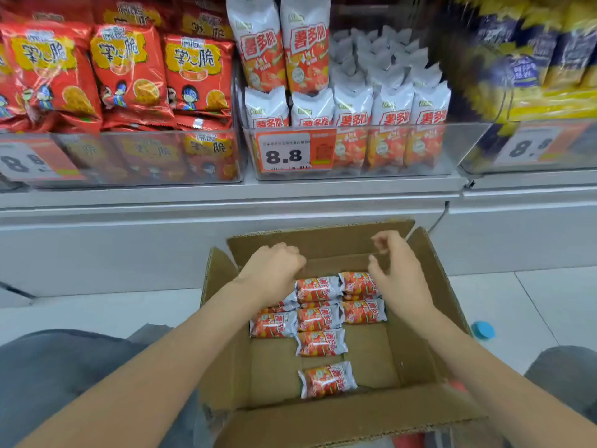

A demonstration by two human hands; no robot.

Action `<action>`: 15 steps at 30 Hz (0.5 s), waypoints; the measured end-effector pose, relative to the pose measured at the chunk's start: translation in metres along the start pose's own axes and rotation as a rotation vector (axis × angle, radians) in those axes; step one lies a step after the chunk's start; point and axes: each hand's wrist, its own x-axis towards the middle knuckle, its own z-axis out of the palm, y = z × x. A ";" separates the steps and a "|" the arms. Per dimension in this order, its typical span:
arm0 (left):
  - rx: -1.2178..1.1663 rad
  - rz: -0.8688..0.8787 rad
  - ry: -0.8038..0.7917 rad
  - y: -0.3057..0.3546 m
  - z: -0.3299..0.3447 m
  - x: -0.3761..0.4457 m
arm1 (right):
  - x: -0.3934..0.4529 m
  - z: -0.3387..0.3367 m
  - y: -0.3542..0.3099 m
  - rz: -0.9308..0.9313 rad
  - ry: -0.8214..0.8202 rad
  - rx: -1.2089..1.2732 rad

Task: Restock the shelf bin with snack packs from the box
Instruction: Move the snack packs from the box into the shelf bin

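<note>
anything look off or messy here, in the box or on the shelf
Nothing damaged or spilled. The snack packs in the cardboard box lie loosely, some overlapping, and one pack sits apart, slightly tilted. A small blue round thing lies on the floor right of the box. The clear shelf bin looks neatly stocked.

The box (323, 412) is brown cardboard, open, flaps up, on the floor below the shelf. Orange-and-silver packs (319, 316) lie flat on its bottom, clustered toward the far wall, two trailing toward the near wall; one pack (328, 379) lies alone nearest it. The bin (452, 147) is clear plastic at the shelf's front edge, holding upright rows of matching packs, with two taller ones stacked at its left.
</note>
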 end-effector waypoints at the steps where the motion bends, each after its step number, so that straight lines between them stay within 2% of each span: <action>1: -0.004 -0.051 -0.092 0.000 0.018 -0.003 | -0.007 0.011 0.020 0.097 -0.098 -0.040; 4: -0.078 -0.202 -0.296 0.005 0.072 -0.009 | -0.020 0.048 0.076 0.448 -0.401 -0.042; 6: -0.161 -0.261 -0.405 0.013 0.106 -0.013 | -0.031 0.067 0.101 0.545 -0.488 -0.036; 9: -0.312 -0.328 -0.512 0.030 0.151 -0.016 | -0.036 0.088 0.122 0.620 -0.525 -0.063; 12: -0.428 -0.341 -0.587 0.049 0.182 -0.012 | -0.029 0.110 0.137 0.765 -0.488 0.001; 14: -0.541 -0.363 -0.628 0.062 0.200 -0.007 | -0.021 0.126 0.140 0.965 -0.422 0.173; 15: -0.615 -0.371 -0.636 0.068 0.210 -0.005 | -0.017 0.132 0.137 1.133 -0.375 0.335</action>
